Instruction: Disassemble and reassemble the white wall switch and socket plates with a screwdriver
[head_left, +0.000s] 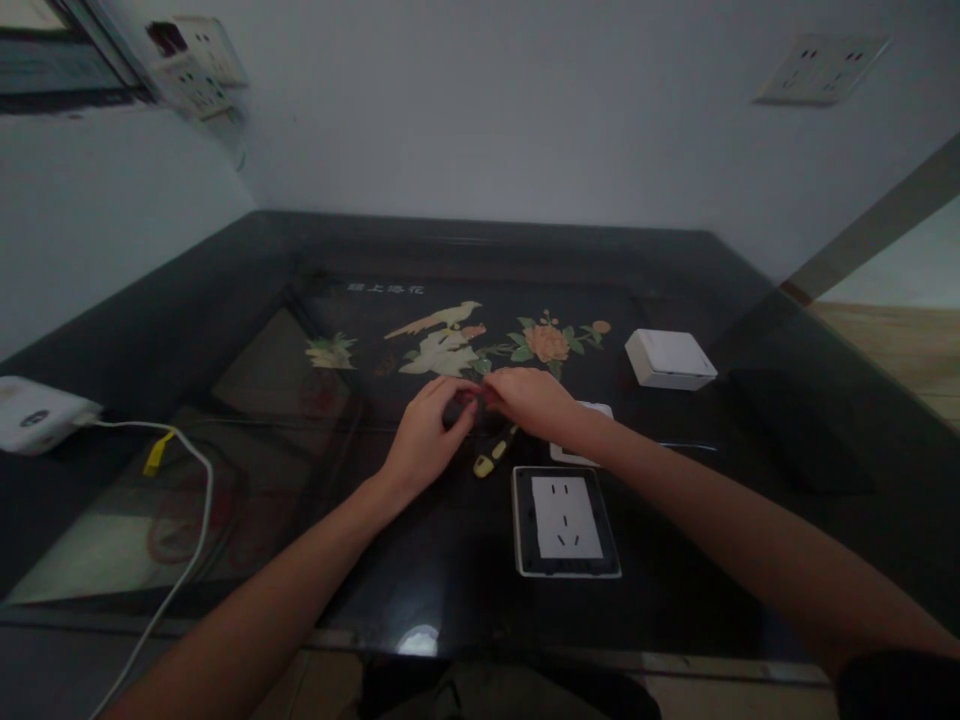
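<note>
My left hand (pixel 427 430) and my right hand (pixel 529 395) meet over the middle of the dark glossy table (pixel 442 560). Fingertips of both are pinched together; whatever lies between them is too small or hidden to make out. Just below my fingers is a yellow-and-black handled tool (pixel 485 465), its far end running toward my right hand. Closer to me rests a wall socket (pixel 568 518) with a white middle and a black surround, face up. A white plate (pixel 559 453) lies partly hidden beneath my right wrist.
A white box (pixel 671 360) stands to the right, beside a dark flat object (pixel 799 430). At left are a white device (pixel 37 415) and its cable (pixel 206 490) with a yellow tag (pixel 157 453). Sockets (pixel 823 70) are mounted on the wall behind.
</note>
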